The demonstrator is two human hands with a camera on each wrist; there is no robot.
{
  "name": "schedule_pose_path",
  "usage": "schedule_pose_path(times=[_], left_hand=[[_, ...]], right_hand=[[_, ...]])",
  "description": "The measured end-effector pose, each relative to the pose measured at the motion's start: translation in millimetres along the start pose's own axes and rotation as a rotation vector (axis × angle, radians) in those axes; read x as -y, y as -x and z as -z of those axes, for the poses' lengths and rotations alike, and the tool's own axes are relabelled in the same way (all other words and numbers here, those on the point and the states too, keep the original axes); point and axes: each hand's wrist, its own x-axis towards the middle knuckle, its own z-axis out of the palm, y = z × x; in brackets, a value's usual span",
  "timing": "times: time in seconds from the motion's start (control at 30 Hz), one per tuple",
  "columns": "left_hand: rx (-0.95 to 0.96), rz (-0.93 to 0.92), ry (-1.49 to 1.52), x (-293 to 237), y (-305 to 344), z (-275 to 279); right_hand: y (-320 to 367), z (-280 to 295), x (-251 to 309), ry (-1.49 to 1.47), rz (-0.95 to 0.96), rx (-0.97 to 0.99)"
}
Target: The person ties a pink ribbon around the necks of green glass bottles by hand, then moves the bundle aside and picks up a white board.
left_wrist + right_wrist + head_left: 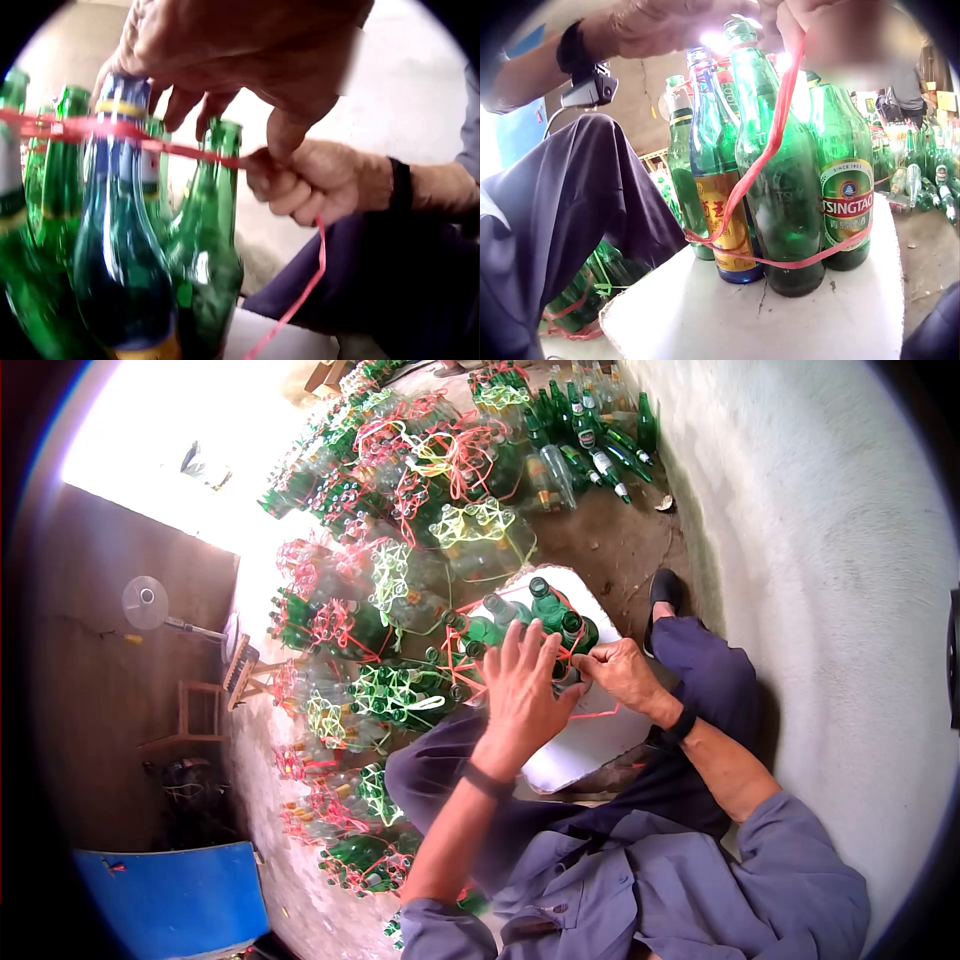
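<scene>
A cluster of glass bottles, mostly green, stands upright on a white board. Among them are a green bottle, a blue bottle with a yellow label and a Tsingtao beer bottle. Red plastic strap loops low around the bottles, and another run crosses their necks in the left wrist view. My left hand reaches over the bottle tops with fingers extended and spread, its thumb beside my right hand. With curled fingers my right hand grips the strap near a bottle neck; a loose end hangs below.
Many strapped bundles of bottles crowd the floor to the left and ahead. Loose green bottles stand and lie near the pale wall on the right. A fan, a wooden chair and a blue panel are farther left.
</scene>
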Motion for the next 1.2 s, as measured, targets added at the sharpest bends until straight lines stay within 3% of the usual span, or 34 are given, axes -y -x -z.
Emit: schedule_pose_path(times=[0.07,0.2,0.47,0.67,0.8,0.87,1.2], left_hand=[[-0.141,-0.048,-0.159,0,-3,-19],[-0.214,0.010,-0.177,-4,4,-22],[-0.201,-0.007,-0.180,-5,7,-19],[-0.229,0.000,-0.181,-5,8,-19],[-0.233,-0.032,-0.200,-3,7,-19],[-0.232,-0.028,-0.178,-3,8,-21],[-0.222,0.009,-0.157,-8,6,-18]], right_hand=[[-5,3,-7,0.114,0.111,-0.038],[8,4,12,0.146,0.109,-0.023],[-22,31,20,0.451,0.302,0.038],[-21,29,40,0.512,0.465,0.017],[-11,27,40,0.519,0.427,0.035],[-5,23,31,0.519,0.531,0.005],[3,27,44,0.592,0.367,0.116]])
